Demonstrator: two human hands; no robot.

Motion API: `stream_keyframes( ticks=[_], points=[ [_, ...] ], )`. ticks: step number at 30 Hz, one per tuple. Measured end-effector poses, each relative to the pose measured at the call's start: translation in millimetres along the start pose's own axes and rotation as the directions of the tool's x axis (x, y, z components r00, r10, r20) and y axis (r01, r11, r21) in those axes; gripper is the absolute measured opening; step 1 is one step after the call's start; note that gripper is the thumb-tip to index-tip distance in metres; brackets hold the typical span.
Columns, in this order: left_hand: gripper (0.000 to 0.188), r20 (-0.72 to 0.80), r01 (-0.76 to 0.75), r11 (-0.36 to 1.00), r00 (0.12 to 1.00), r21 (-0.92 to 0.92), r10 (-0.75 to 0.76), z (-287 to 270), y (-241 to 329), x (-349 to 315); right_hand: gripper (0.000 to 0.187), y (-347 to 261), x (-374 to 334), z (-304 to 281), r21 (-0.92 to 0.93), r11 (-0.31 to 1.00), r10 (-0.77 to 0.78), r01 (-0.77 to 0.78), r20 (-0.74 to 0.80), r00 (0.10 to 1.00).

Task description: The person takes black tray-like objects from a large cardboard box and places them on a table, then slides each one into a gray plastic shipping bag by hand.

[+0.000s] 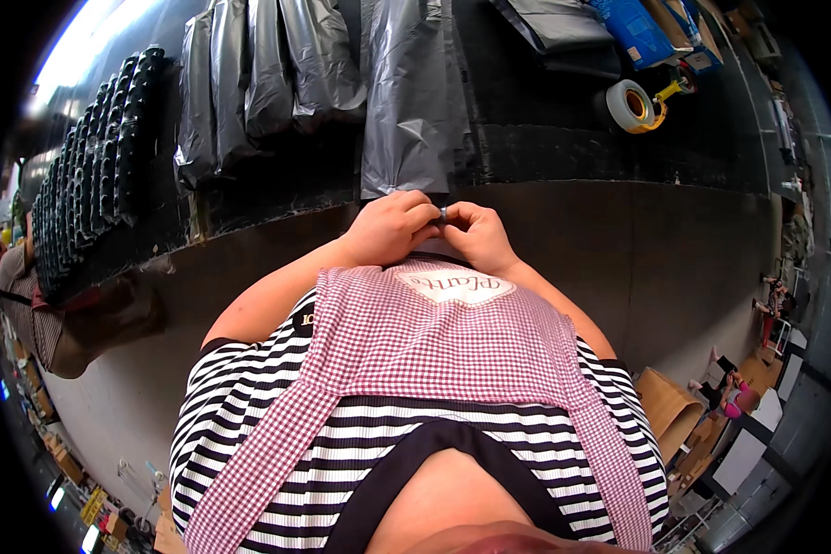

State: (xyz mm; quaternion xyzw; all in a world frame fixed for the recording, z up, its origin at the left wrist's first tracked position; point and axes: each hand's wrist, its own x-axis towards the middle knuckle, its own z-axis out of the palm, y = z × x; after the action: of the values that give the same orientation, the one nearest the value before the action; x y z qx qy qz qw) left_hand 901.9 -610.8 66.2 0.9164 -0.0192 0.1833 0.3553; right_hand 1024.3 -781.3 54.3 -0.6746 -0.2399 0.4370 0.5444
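A long, shiny grey plastic bag (406, 115) lies flat on the black table, its near end at the front edge. My left hand (392, 226) is closed at that end, fingers curled and thumb toward the middle. Beside it my right hand (480, 235) is closed in a pinch, its fingertips nearly touching the left ones. A small bit of shiny grey plastic (443, 214) shows between the two hands; it looks like part of the bag, though my fingers hide most of it.
Folded grey plastic bundles (258, 83) lie left of the bag, with rows of black ridged plastic pieces (97, 152) farther left. A tape roll on a yellow dispenser (632, 106), more grey plastic (559, 28) and a blue box (632, 32) lie at the right. Another person (42, 295) stands at left.
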Motion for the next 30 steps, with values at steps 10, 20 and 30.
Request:
stream_keyframes(
  ticks=[10, 20, 30],
  points=[
    [0.014, 0.123, 0.275, 0.935, 0.960, -0.225, -0.253, 10, -3, -1, 0.009, 3, -4, 2, -0.338, 0.912, -0.282, 0.233, -0.102, 0.954],
    [0.019, 0.620, 0.687, 0.674, 0.410, 0.274, -0.669, -92, -119, -262, 0.009, 14, -2, -27, 0.140, 0.974, 0.164, -0.181, 0.119, 0.979],
    [0.026, -0.058, -0.129, 0.850, 0.981, 0.510, 0.183, -72, -90, -28, 0.014, -27, 95, -37, -0.763, -0.123, -0.722, 0.634, 0.507, 0.471]
  ],
)
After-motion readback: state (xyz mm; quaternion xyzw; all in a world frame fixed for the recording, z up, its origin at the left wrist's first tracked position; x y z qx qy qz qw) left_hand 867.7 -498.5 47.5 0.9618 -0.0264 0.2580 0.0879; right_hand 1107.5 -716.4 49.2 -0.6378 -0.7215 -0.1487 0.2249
